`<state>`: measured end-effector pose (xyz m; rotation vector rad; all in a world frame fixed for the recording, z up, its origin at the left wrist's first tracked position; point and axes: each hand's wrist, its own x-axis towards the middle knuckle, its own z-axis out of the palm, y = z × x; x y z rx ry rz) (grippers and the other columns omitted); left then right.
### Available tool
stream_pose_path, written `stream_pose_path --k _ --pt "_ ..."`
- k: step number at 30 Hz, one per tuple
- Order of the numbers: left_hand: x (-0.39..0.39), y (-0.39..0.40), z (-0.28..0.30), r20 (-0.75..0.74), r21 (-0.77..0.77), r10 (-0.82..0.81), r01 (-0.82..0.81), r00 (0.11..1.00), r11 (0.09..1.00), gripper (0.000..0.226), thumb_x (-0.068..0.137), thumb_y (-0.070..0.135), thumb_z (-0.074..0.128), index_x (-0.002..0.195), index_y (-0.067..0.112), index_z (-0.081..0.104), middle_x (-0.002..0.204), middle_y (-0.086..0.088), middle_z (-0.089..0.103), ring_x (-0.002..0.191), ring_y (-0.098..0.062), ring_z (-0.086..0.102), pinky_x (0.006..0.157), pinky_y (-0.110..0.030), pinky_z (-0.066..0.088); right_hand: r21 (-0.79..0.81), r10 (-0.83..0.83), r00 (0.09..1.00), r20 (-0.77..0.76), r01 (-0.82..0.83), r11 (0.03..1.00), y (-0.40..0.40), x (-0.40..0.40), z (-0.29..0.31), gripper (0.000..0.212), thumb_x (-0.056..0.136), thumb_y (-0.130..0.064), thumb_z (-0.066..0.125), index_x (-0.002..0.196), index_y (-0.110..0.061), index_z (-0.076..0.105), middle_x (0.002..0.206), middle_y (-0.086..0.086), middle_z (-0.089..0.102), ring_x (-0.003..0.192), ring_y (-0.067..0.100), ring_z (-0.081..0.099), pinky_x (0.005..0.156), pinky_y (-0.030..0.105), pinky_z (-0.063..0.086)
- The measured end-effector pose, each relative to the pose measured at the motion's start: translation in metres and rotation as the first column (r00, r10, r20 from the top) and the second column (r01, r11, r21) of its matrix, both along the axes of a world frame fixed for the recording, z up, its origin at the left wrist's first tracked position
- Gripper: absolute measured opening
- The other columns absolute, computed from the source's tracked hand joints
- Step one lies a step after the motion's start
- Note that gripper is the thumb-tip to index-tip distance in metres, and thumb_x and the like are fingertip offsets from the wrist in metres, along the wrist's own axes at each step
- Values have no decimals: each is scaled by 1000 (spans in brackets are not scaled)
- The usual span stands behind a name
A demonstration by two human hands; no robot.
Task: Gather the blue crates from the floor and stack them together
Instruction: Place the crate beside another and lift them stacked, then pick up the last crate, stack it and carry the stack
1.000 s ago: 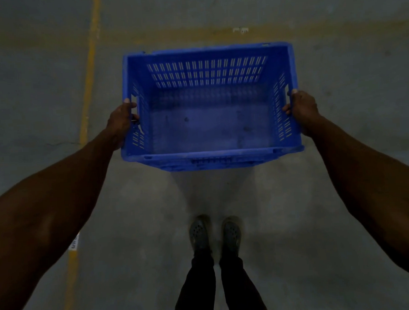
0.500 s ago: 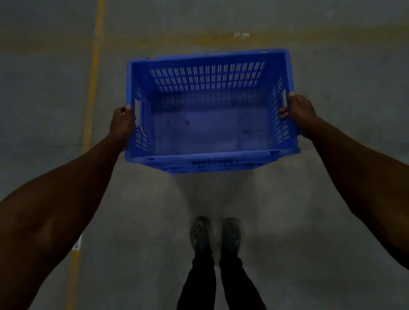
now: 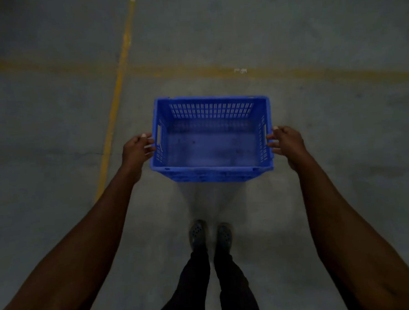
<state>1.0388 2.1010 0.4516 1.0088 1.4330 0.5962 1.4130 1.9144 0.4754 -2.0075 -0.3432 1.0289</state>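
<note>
- The blue crate [image 3: 211, 140] sits between my hands, upright and empty.
- My left hand [image 3: 137, 150] and right hand [image 3: 285, 142] are spread loose at its side handles, gripping nothing.
- Nearer me than the hands: my shoes [image 3: 210, 234] on the floor [image 3: 341, 171].
- A yellow line [image 3: 115, 100] runs past my left hand.

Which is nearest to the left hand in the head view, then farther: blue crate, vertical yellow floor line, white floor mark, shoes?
From the left hand:
1. Blue crate, right at its fingertips; whether they touch it is unclear.
2. Vertical yellow floor line, just to its outer side.
3. Shoes and white floor mark, one below, one ahead beyond the crate: too close to call.
</note>
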Motion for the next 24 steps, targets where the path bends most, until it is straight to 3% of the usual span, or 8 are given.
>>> stream_pose_path --k 8,15,19,24 --pt "-33 -115 145 125 -32 162 -159 979 987 23 106 30 46 103 22 67 89 1 67 73 -14 64 70 -26 50 91 23 999 -27 -21 996 -48 -57 127 18 97 -31 53 102 -18 64 91 5 69 66 17 62 58 27 47" --pt "-101 -243 217 220 -15 467 -476 856 879 23 106 27 46 103 19 67 89 0 68 70 -14 65 67 -26 49 167 330 942 -61 -316 934 -59 -152 200 12 98 -27 55 89 -23 63 86 5 66 65 20 60 57 30 45" --pt "-165 -338 227 225 -12 666 -682 711 731 22 105 27 49 104 15 68 89 -3 69 68 -17 65 67 -29 49 178 573 818 -44 -558 810 -69 -232 218 14 99 -25 54 93 -18 64 89 6 68 66 19 61 57 30 44" --pt "-253 -486 218 232 -24 877 -898 422 438 25 105 28 48 108 15 70 93 -4 70 71 -18 66 73 -32 50 160 859 510 -45 -845 510 -104 -364 227 13 98 -22 54 96 -14 64 92 12 68 59 15 59 52 25 41"
